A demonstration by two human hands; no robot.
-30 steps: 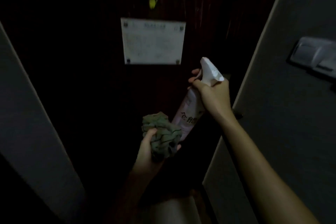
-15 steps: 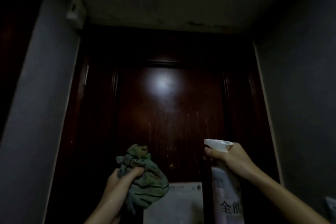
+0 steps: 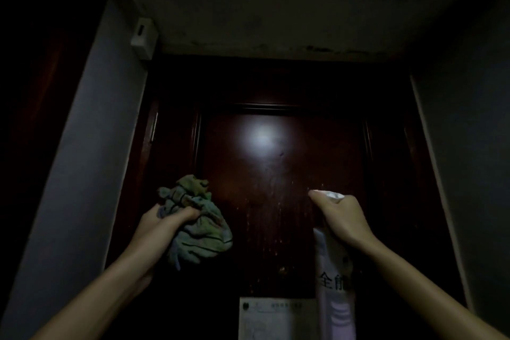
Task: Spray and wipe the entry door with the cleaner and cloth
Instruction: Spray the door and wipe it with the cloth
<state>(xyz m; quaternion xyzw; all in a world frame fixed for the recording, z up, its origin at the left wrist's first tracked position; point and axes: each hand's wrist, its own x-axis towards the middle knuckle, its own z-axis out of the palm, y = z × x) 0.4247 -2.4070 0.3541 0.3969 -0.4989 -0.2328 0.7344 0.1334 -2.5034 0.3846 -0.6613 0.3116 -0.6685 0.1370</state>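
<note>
While the dark red-brown door (image 3: 276, 174) filled the middle of my view, I saw a bright patch of reflected light high on its central panel and pale streaks and droplets running down the wood below it. My right hand (image 3: 342, 218) was wrapped tight around the neck of the spray bottle (image 3: 335, 292), fingers curled over the white trigger head (image 3: 332, 195), whose nozzle faced the door. The bottle's pale body hung down below the fist, dark printed characters showing on its label. My left hand (image 3: 162, 225) was clenched on the cloth (image 3: 198, 226), a bunched greenish rag with dark stripes, held up just in front of the door's left side; I could not tell whether the rag touched the wood. Both hands sat at about the same height, well apart. Below them a white notice (image 3: 273, 317) was stuck on the door, its right edge hidden behind the bottle. Grey walls (image 3: 77, 174) closed in on either side, with a small white box (image 3: 143, 36) mounted high on the left one, under the stained ceiling (image 3: 276, 8).
</note>
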